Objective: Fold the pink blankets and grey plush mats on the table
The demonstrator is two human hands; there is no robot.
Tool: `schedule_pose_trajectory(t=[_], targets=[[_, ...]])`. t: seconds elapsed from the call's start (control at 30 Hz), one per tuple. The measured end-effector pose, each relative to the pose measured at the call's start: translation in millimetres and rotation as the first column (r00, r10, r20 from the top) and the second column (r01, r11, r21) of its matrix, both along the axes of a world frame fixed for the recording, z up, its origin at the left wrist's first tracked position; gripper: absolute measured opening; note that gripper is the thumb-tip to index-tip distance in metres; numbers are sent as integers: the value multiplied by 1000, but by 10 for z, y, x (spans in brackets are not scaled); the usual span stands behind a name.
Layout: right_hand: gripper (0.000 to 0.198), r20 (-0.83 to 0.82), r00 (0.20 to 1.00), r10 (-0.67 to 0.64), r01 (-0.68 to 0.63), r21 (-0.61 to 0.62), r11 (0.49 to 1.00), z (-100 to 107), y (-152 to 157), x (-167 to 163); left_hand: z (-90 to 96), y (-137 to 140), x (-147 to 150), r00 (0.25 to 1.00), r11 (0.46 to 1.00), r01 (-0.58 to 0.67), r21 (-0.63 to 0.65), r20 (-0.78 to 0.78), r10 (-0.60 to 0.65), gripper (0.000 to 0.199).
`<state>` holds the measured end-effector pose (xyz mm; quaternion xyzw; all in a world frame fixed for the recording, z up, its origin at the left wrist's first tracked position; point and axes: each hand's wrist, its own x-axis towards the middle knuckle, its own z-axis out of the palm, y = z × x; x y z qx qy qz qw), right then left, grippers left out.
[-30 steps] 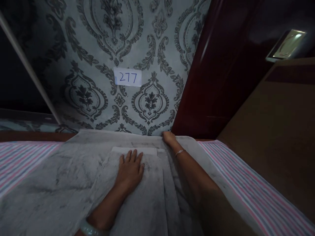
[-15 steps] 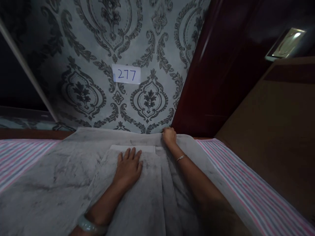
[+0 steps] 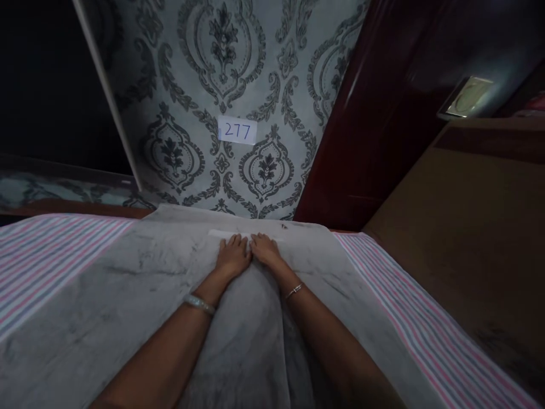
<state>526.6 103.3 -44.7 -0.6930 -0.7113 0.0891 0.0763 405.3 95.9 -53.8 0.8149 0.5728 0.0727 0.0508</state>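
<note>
My left hand (image 3: 233, 259) lies flat with its fingers spread on a grey folded cloth piece (image 3: 244, 335), close to its pale upper band (image 3: 216, 233). Right beside it, almost touching, my right hand (image 3: 264, 250) rests palm down on the same band, fingers stretched forward. Neither hand holds anything. Beneath the folded piece spreads a larger grey cloth (image 3: 136, 295) with dark smudgy markings. My forearms and hands hide part of the folded piece.
A pink, white and grey striped cloth (image 3: 63, 244) shows on both sides underneath. Ahead stands a patterned wall (image 3: 264, 193) bearing a paper label (image 3: 237, 130) marked 277. Dark red glossy wood (image 3: 336, 176) and a brown board-like surface (image 3: 468, 227) rise at right.
My right hand has let go of the grey cloth's far edge and come left and nearer, beside my left hand. My left hand has shifted up toward the pale band. The view has shifted slightly.
</note>
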Motion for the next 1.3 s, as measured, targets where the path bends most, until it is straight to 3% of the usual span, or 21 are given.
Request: schedule_pose_trajectory(t=[0.13,0.23,0.4,0.57,0.67,0.9,1.1,1.3], targets=[[53,-25,999,-44,46,67,997,-141,-541,-31,-11,11,-22,1000,999,27,-24,-6,-27,56],[58,-45,996,-81,84,78,993,-218,-760,31,-1,-31,-45,999,999,36,-26,-15,-36,56],[60,-48,996,-77,79,50,996,-212,-811,68,51,-163,-219,999,999,30,-17,-35,-30,60],[61,-54,996,-74,77,58,995,-179,-835,55,79,-363,-629,999,999,-33,-28,-40,32,63],[62,-40,997,-64,66,44,997,-170,-853,72,-17,-547,-916,999,999,-32,-38,-35,30,63],[63,-52,998,39,-38,22,999,-218,-1071,213,-368,-860,-1485,964,989,142,51,218,-150,66],[54,-158,987,41,-15,163,987,-373,-1389,389,-365,-880,-1512,914,983,155,94,364,-179,65],[52,-231,972,-29,87,246,965,-367,-1381,468,-359,-904,-1511,878,986,123,112,451,-160,64]])
